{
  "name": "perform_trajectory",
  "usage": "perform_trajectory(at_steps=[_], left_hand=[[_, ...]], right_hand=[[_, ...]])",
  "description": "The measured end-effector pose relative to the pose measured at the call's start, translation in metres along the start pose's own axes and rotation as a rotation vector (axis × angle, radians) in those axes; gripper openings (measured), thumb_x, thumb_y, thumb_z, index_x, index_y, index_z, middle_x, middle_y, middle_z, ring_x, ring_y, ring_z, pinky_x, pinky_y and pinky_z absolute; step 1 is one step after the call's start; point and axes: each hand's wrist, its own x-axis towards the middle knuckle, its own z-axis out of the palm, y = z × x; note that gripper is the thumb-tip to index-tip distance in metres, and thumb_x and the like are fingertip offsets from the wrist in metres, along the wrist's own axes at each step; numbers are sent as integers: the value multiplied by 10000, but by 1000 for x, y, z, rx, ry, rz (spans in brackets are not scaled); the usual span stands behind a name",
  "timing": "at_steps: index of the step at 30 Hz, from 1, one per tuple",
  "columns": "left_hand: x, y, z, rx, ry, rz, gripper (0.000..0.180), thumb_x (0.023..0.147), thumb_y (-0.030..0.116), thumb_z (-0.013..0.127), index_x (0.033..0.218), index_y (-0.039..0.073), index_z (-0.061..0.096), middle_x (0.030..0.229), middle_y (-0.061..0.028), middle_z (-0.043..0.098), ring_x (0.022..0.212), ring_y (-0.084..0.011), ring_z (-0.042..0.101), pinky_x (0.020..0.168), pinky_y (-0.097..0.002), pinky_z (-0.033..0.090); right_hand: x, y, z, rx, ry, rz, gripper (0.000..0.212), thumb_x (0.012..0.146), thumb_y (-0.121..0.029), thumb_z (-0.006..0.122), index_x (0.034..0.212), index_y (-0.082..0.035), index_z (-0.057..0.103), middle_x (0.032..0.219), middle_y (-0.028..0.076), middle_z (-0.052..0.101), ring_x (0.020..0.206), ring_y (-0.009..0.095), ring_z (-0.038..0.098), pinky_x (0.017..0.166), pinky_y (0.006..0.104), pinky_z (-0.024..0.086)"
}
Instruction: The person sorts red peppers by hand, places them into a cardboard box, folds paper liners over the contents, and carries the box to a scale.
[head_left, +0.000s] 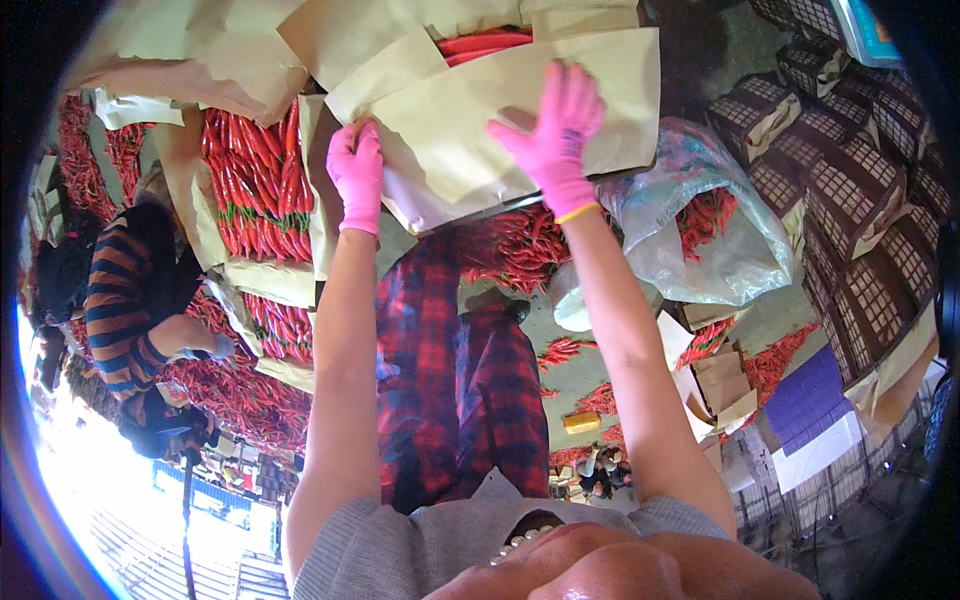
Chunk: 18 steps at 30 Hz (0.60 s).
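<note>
Head view shows paper (445, 140) partly over peppers (485, 44), left hand (356, 170) pinching its left edge, right hand (562, 130) spread flat on it, likely light, stiffish, creasable, best held by edges.

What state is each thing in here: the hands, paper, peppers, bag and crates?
Paper sheet: spread out, red peppers showing past its far edge
Left hand: gloved, curled at the sheet's left edge, seemingly pinching it
Right hand: gloved, open, flat on the sheet
Peppers at left: uncovered, packed together
Clear bag: open, peppers inside
Dark crates: stacked
</note>
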Motion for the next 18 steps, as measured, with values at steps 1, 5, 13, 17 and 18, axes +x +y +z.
perform_trajectory(at_steps=[1,5,13,17,18], left_hand=[[2,3,-2,37,-39,12,193,864,169,672,962,6,705,814,-81,630,736,-177,590,704,-310,482],[27,82,-17,595,-23,601,334,789,278,742,1080,121,694,1020,-61,671,930,-258,628,844,-397,466],[188,191,32,1037,-490,547,775,838,331,649,1460,187,210,1220,-133,645,986,-340,667,837,-472,519],[112,191,14,898,-394,1081,305,840,209,623,1142,161,630,999,-112,670,919,-324,650,780,-452,534],[68,199,5,1017,-381,1033,283,829,142,615,1111,165,626,963,-98,655,882,-312,648,747,-438,541]], right_hand=[[11,-20,4,5,-83,67,1121,587,-618,782,1437,-26,354,1478,204,326,1378,413,249,1082,642,138],[19,-24,38,-89,-36,191,1167,548,-694,757,1423,-38,350,1436,198,327,1373,404,200,1054,661,104],[19,-30,44,-106,-63,120,1156,582,-702,738,1441,-60,305,1473,171,245,1380,413,159,1067,683,108],[22,-27,33,-92,-179,196,1142,602,-721,721,1451,-78,307,1512,159,228,1401,408,144,1062,698,122],[23,-27,30,-62,-222,216,1137,604,-731,715,1450,-79,323,1521,164,239,1412,413,145,1059,714,124]])
